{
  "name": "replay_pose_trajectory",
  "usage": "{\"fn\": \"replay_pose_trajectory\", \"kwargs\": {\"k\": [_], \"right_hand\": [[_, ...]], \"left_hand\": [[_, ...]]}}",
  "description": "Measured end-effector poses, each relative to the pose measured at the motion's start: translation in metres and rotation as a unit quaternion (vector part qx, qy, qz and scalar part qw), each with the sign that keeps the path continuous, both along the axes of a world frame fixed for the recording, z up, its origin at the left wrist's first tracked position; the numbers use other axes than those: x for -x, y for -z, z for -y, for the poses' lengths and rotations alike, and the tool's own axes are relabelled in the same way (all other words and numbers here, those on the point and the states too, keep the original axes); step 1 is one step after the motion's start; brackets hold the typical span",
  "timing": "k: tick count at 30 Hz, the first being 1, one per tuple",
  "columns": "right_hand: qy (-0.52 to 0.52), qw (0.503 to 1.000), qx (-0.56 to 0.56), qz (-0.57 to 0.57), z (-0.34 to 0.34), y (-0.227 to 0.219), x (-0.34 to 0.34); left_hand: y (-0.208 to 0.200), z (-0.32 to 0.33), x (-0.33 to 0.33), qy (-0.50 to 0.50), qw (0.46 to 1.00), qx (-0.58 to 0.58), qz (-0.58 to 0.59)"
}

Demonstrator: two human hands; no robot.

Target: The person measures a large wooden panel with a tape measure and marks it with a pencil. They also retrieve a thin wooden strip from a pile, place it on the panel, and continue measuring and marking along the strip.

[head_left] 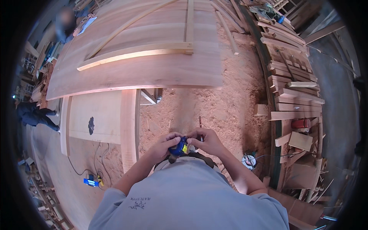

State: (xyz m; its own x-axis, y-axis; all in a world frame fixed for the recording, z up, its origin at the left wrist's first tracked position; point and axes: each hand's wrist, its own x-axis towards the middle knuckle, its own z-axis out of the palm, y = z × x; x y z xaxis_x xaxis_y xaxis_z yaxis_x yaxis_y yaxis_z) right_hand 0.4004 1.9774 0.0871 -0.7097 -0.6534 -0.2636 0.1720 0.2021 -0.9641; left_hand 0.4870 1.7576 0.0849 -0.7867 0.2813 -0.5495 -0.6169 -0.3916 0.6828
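Close to my waist, my left hand (164,145) is closed around a blue tape measure (178,147) with a yellow patch on its side. My right hand (208,142) is beside it, its fingertips close to the tape measure's edge; whether they pinch the tape's end I cannot tell. A slim reddish pencil (200,122) sticks up from between the right hand's fingers. Ahead of both hands lies a large wooden panel (153,74) with a frame of pale wood strips (134,53) on top.
Sawdust (234,96) covers the floor ahead. Stacked boards (293,94) line the right, near a round power tool (249,161) with a cord. On the left are a blue device (91,181) with cables, a walking person (36,115), and another person (66,25) beyond the panel.
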Motion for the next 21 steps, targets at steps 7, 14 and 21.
{"fn": "replay_pose_trajectory", "kwargs": {"k": [7, 14, 21], "right_hand": [[0.001, 1.000, -0.004, -0.002, 0.006, 0.002, 0.000], [-0.022, 0.998, 0.003, 0.057, 0.038, -0.009, 0.021], [-0.047, 0.997, -0.055, 0.002, 0.080, -0.018, 0.058]], "left_hand": [[0.006, 0.010, 0.019, 0.069, 0.996, -0.045, 0.042], [0.002, 0.055, 0.070, 0.302, 0.930, 0.081, -0.192], [0.010, 0.099, 0.129, 0.408, 0.892, 0.053, -0.189]]}}
